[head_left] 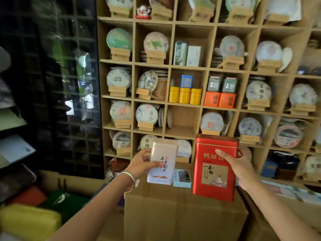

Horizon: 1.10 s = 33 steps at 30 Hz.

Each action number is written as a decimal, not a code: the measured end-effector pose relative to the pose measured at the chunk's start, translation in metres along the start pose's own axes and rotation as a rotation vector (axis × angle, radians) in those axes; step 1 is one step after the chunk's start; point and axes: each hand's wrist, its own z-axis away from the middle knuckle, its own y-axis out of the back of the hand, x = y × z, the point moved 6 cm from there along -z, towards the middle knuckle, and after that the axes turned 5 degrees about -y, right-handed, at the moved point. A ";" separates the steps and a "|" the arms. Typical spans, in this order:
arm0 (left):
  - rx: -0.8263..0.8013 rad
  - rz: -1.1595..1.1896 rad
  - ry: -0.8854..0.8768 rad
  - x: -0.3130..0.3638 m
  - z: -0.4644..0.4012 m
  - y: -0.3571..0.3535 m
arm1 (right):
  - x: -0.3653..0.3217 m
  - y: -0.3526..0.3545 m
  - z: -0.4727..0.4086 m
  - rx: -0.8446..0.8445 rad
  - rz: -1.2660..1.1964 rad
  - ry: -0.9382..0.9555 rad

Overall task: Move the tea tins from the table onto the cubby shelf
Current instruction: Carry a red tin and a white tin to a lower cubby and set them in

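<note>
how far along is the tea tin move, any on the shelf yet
Midway. Done, apparently: yellow canisters and orange boxes already sit in cubbies, though whether they came from the table can't be told. In hand: the left hand grips a white tea tin, the right hand a red tea tin, both raised before the cubby shelf. Left: placing both, perhaps in the nearly empty cubby.

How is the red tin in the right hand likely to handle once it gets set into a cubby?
The red tin looks rigid, so the right hand shouldn't dent it. Its glossy sides may be slippery in a one-handed grip. Tall with flat faces, it won't roll, though it could tip if set down tilted.
</note>
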 end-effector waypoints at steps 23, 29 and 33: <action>0.081 0.002 0.078 -0.097 -0.319 0.029 | 0.088 -0.147 -0.323 -0.147 -0.042 -0.095; 0.021 0.054 0.099 -0.133 -0.391 0.037 | 0.107 -0.176 -0.394 -0.123 0.004 -0.045; 0.018 0.067 0.110 -0.156 -0.433 0.052 | 0.126 -0.203 -0.443 -0.105 0.003 -0.056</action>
